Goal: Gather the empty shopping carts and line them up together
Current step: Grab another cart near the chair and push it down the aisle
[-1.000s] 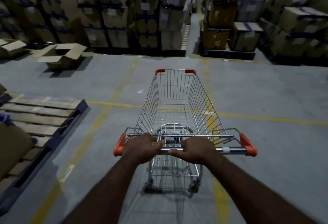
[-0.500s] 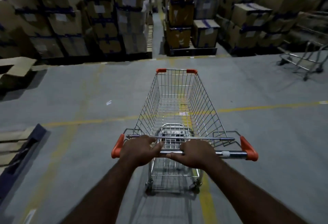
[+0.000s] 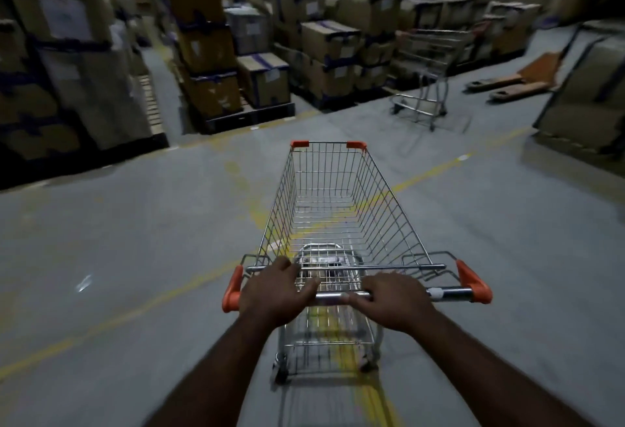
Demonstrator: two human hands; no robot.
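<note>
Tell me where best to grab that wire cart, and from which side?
Grip the metal handle bar across its near end, between the orange end caps, coming from behind. It is the one round, horizontal rail on that side, and the basket tapers away from it, so a push from there likely steers straight. The left hand and right hand both curl over it.

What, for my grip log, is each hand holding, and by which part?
Both hold the shopping cart by its metal handle bar: the left hand beside the left orange end cap, the right hand near the bar's middle.
</note>
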